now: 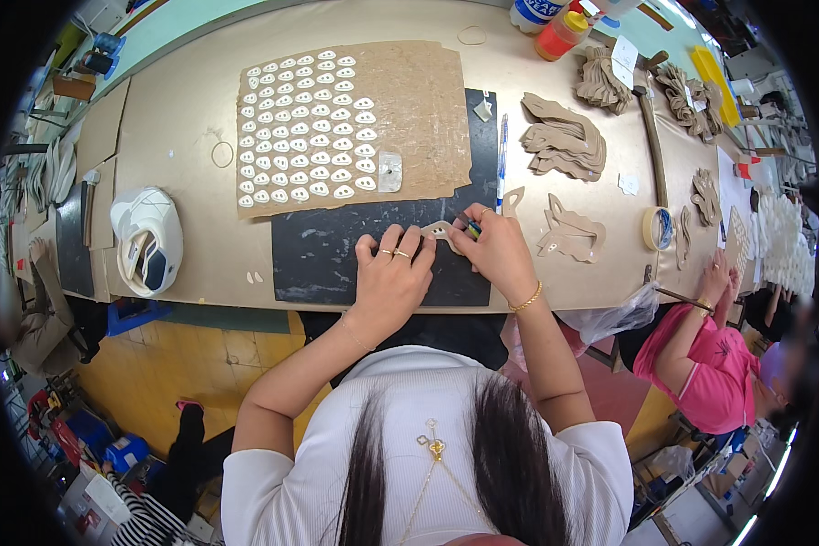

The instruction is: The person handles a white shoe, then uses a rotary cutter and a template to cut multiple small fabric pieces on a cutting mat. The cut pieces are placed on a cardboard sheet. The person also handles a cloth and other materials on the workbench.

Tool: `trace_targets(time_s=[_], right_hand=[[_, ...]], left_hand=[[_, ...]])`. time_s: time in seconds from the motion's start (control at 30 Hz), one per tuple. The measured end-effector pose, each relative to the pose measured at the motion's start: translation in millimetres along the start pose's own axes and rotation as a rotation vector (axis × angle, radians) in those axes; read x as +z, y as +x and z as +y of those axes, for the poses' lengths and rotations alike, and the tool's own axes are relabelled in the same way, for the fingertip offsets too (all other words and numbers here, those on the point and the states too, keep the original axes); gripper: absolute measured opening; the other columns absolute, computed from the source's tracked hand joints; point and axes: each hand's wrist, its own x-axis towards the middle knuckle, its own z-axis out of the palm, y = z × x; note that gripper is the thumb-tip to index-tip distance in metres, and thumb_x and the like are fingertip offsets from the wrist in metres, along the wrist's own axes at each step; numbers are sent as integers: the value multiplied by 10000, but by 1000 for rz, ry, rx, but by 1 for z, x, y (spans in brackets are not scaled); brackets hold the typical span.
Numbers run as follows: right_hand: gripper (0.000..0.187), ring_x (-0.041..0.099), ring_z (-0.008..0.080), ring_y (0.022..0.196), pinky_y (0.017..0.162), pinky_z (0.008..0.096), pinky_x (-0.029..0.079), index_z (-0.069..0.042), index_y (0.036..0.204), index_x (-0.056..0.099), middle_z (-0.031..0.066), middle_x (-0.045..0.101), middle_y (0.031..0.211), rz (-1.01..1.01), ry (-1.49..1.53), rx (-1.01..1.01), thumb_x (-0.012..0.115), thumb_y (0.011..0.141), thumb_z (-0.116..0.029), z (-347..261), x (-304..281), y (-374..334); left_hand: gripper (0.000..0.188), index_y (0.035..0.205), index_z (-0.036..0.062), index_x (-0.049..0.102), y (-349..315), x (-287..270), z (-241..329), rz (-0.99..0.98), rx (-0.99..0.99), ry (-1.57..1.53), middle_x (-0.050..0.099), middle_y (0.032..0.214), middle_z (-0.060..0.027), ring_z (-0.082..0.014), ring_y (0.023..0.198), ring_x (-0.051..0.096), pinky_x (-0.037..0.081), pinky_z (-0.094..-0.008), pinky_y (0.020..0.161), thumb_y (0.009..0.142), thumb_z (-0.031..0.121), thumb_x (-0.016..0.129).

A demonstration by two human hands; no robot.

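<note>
By the left hand (393,273), fingers bent, a flat beige cut-out with holes (442,233) is held over a black rectangular mat (318,259); in the right hand (500,253) a slim pen-like tool (470,225) is pinched. Beyond, small white pieces (321,141) are arranged on a brown cardboard sheet (419,100).

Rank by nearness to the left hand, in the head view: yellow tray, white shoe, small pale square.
From the left hand:
1. Small pale square: ahead, on the brown board.
2. White shoe: off to the left.
3. Yellow tray: far right, toward the back.
</note>
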Motion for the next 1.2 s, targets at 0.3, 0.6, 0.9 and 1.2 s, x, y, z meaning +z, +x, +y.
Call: trace_targets(time_s=[0.3, 0.6, 0.9, 1.2], right_hand=[[262, 655, 340, 608, 586, 412, 507, -1, 947, 694, 168, 643, 630, -10, -85, -35, 737, 842, -237, 5, 1, 5], [214, 658, 301, 672, 586, 394, 514, -76, 1010, 704, 95, 644, 853, 169, -315, -216, 754, 820, -160, -3, 1, 1], [399, 631, 223, 638, 556, 354, 510, -187, 1116, 722, -3, 593, 988, 226, -390, -572, 737, 733, -76, 22, 6, -17], [393, 625, 217, 613, 546, 348, 509, -197, 1125, 721, -10, 589, 1020, 212, -522, -602, 716, 750, -77, 16, 6, -17]], left_hand=[[451, 1176, 102, 655, 0, 1, -3, 15, 20, 2, 574, 1195, -56, -225, 1137, 517, 326, -461, 904, 737, 157, 738], [418, 1188, 6, 645, -2, 2, -10, -28, 191, 89, 569, 1283, -58, -200, 1185, 530, 343, -408, 917, 786, 118, 667], [193, 1002, 53, 633, 7, -3, -10, 14, 259, 40, 620, 1225, -160, -250, 1133, 569, 418, -383, 918, 854, 166, 582], [238, 945, 32, 587, 9, 7, -36, 90, 170, -501, 599, 1229, -139, -315, 1105, 577, 435, -450, 940, 720, 13, 665]])
